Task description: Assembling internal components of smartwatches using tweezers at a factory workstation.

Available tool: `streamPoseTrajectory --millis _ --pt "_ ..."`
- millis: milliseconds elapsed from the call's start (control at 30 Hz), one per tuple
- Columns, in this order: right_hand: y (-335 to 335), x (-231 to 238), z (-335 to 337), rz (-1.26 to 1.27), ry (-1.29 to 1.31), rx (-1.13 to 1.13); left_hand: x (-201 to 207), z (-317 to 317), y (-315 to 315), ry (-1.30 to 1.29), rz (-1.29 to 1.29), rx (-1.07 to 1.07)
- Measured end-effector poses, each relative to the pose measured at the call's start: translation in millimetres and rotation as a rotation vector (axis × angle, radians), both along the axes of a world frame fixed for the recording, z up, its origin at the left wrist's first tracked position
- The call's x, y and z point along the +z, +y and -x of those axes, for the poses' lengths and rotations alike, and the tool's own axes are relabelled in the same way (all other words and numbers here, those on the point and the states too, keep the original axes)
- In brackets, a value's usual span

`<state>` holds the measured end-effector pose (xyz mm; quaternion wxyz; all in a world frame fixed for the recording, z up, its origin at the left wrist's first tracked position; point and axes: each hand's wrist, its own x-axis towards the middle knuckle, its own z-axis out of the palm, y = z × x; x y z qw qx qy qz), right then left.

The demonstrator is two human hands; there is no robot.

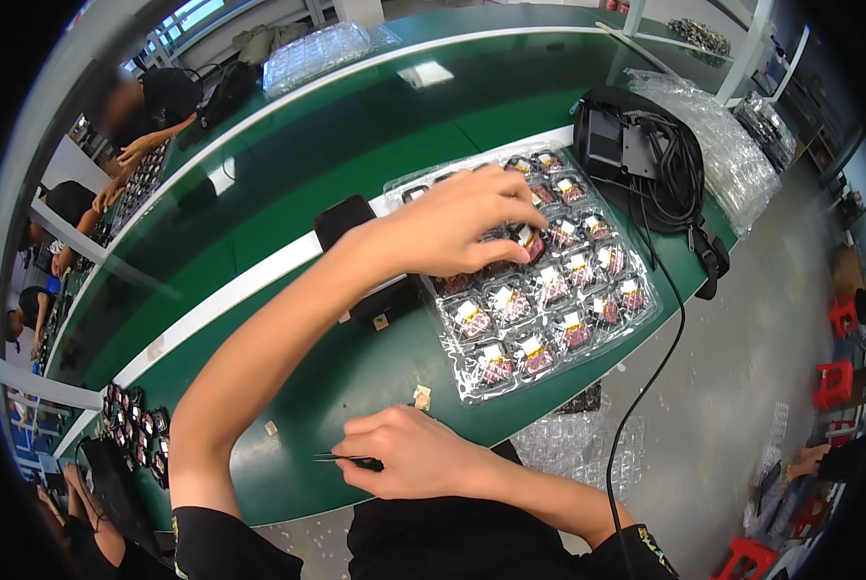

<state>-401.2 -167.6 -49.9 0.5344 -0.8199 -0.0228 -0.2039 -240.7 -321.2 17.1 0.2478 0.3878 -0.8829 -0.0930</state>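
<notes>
A clear plastic blister tray (464, 385) lies on the green bench, its pockets filled with small black-framed parts that show reddish-pink, yellow and white. Over the tray's middle is my left hand (457, 220), palm down. Its thumb and fingers are closed around one of these small parts (529, 246), at or just above its pocket; the hand hides several pockets on the tray's left side. Near the bench's front edge, my right hand (409, 452) is closed on a pair of thin dark tweezers (332, 457), whose tips point left, away from the tray.
A black case (344, 220) stands beyond my left forearm. Small tan scraps (421, 396) lie on the bench. Black parts (135, 425) are heaped at far left. A black bag with a coiled cable (645, 155) sits behind the tray; its cord hangs past the bench edge. Co-workers sit at left.
</notes>
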Motion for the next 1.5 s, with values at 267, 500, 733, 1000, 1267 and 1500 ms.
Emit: streamPoseTrajectory --millis 267,500,733,1000,1267,1500 --pt "4.5 3.4 3.3 0.044 -0.03 -0.08 -1.9 -37.6 71.7 0.078 0.051 0.191" --pt "6.0 10.4 10.4 0.128 0.034 -0.106 -29.4 -228.8 254.5 -0.338 0.04 1.022" --pt "10.3 10.6 2.6 0.06 0.039 -0.174 -14.4 -295.7 463.9 -0.418 -0.175 1.718" --pt "16.7 18.3 -3.4 0.06 0.099 -0.207 -50.3 -314.8 560.1 -0.233 -0.077 2.073" --pt "20.2 23.9 -4.7 0.041 0.16 -0.25 -56.3 -318.9 561.0 0.002 0.003 1.803" --pt "19.9 26.7 -6.5 0.064 0.178 -0.256 -51.4 -258.6 510.5 0.008 -0.009 1.639"
